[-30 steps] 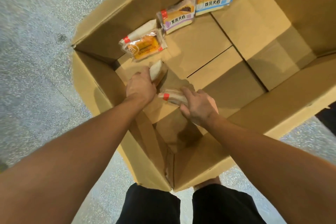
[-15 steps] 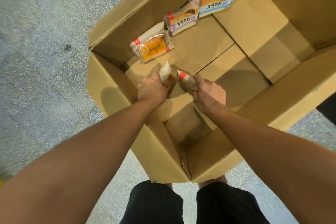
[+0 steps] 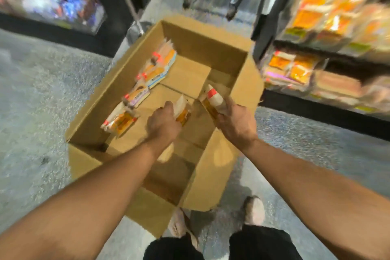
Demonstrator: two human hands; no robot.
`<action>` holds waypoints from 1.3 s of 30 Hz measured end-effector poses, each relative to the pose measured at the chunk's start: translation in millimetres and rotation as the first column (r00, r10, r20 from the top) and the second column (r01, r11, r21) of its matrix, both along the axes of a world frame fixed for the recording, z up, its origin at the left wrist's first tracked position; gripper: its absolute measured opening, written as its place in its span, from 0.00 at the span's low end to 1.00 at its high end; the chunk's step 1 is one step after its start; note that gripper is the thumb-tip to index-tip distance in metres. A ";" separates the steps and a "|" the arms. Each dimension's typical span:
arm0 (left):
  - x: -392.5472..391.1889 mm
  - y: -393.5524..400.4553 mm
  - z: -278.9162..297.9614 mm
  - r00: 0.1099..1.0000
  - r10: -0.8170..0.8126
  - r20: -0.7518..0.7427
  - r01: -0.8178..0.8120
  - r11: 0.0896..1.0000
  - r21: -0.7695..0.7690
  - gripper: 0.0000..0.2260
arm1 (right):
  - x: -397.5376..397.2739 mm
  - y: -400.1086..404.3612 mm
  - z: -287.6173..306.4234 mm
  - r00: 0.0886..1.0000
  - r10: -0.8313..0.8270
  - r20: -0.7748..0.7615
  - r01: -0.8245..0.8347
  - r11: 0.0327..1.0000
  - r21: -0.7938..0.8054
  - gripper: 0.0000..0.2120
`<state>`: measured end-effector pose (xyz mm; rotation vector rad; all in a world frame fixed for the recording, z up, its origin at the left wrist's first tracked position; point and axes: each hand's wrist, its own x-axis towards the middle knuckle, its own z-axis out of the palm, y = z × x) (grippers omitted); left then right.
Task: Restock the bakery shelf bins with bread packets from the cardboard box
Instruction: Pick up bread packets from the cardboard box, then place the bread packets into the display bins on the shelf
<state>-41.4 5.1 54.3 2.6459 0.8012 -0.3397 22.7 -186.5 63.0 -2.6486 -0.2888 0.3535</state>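
Head view, the only one we have, and it's blurred with motion: the box sits open on the floor at centre frame, and both hands are over it with a load each. The left hand has its grip wrapped round a packet just above the box bottom, near dead centre. The right hand, out at three o'clock of the left, grips a second packet with a red tag on top, raised to about the level of the box's right wall. So both grips are full, nothing loose. Along the box's left wall, from nine o'clock up to eleven o'clock, a row of spare packets leans waiting, so the box is far from done. The shelf stands at two o'clock, well apart from the hands, its bins showing orange stock, too smeared to read which has room. My call: this is the carry step, pickup finished, delivery not yet begun. The next move calls for lifting both packets clear of the right wall, swinging toward two o'clock, and choosing a bin with space before letting go. The soft wrappers want a light hold.
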 end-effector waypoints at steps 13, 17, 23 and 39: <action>161.5 -283.3 29.6 0.958 -0.248 0.140 0.244 0.969 0.048 0.18 | 113.5 -317.4 17.3 0.983 -0.163 0.086 0.174 0.975 -0.137 0.07; 204.2 -322.0 10.2 0.939 -0.313 0.144 0.309 0.950 0.054 0.18 | 151.0 -366.9 -2.3 0.980 -0.188 0.066 0.197 0.965 -0.172 0.07; 291.5 -340.4 -32.1 0.892 -0.415 0.180 0.409 0.910 0.073 0.20 | 226.7 -380.1 -35.9 0.981 -0.190 0.051 0.196 0.958 -0.209 0.08; 555.9 -335.8 -277.9 0.746 -0.639 0.190 0.564 0.757 0.329 0.20 | 498.1 -368.3 -272.9 0.999 -0.027 0.022 0.031 0.974 -0.224 0.14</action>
